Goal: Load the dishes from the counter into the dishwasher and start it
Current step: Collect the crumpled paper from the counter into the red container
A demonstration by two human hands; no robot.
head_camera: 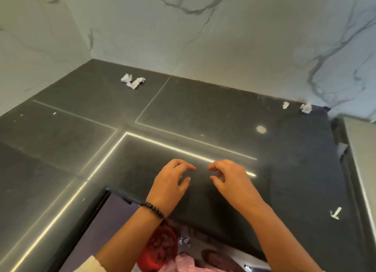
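Observation:
Both my hands hover side by side over the front part of the dark counter. My left hand, with a black bead bracelet on its wrist, has its fingers loosely curled and holds nothing. My right hand mirrors it, fingers loosely curled and empty. Their fingertips point toward each other with a small gap between them. No dishes stand on the counter, and no dishwasher is in view.
Crumpled white paper scraps lie at the back left, and more crumpled scraps lie at the back right. A small white scrap lies near the right edge. Marble walls close the corner. Below the counter edge are red and pink things.

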